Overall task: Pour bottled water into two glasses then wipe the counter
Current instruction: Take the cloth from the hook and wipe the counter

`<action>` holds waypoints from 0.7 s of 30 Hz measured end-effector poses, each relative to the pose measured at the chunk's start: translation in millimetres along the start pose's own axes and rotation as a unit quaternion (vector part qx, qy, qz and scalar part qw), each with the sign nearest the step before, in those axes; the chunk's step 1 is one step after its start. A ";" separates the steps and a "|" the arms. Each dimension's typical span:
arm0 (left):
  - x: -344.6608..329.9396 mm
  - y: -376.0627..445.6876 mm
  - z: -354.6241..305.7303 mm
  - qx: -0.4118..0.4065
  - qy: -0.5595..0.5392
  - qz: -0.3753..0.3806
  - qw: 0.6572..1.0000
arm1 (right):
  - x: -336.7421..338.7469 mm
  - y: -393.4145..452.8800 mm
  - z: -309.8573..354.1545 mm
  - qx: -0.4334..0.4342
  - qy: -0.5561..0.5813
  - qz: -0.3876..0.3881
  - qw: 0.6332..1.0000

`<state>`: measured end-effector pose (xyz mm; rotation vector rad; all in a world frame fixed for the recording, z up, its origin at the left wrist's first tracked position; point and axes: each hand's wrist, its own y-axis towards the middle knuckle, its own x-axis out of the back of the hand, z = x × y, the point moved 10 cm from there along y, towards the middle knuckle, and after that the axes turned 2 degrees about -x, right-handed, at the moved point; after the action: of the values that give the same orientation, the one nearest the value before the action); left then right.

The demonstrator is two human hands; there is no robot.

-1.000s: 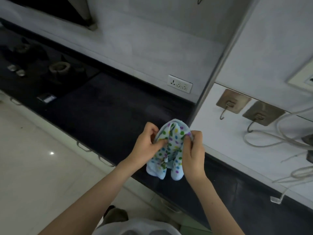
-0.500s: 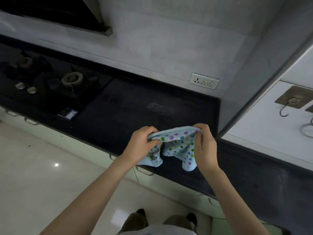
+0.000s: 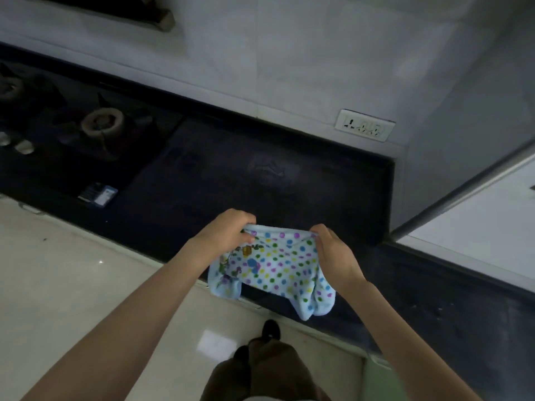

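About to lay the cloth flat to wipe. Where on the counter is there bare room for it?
The widest bare patch of counter runs from the stove to the right-hand wall corner, between socket and front edge. A faint smear marks it. Crowded only leftward: burners and a small card.

A single head-worn view looks steeply down and forward at the dark counter (image 3: 289, 183); the counter runs diagonally across frame, close below; beyond it rises the wall, nearer lies the floor; the stove, perhaps slightly blurred, sits at the counter's left end.
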<state>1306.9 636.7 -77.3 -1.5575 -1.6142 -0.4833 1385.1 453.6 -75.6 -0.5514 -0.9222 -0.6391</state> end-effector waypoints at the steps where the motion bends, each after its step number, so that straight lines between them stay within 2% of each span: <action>1: -4.2 11.0 5.1 0.006 0.009 0.012 1.000 | -7.2 10.6 -7.1 -0.009 -0.006 0.014 1.000; 6: -26.1 62.2 25.0 0.041 0.038 0.054 0.997 | -33.1 61.8 -44.9 -0.081 0.012 0.046 0.996; 8: -39.9 75.6 32.0 0.048 0.097 0.053 0.993 | -41.0 72.8 -54.1 -0.099 0.036 0.033 0.994; 11: -49.4 73.3 22.1 0.017 0.199 -0.042 0.979 | -44.9 72.5 -46.1 -0.046 -0.020 -0.038 0.998; 14: -79.5 54.8 7.5 -0.048 0.217 -0.086 0.971 | -66.6 53.2 -22.5 0.011 -0.054 -0.075 0.996; 19: -137.9 40.2 31.2 -0.046 0.249 -0.023 0.967 | -138.2 32.0 -25.6 -0.039 -0.107 0.040 0.993; 21: -146.7 41.4 40.9 -0.046 0.249 -0.028 0.967 | -146.4 33.9 -31.9 -0.051 -0.136 0.051 0.988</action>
<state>1319.3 581.0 -224.4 -1.3211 -1.2605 -0.9118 1360.9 493.8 -222.0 -0.7869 -1.1137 -0.5287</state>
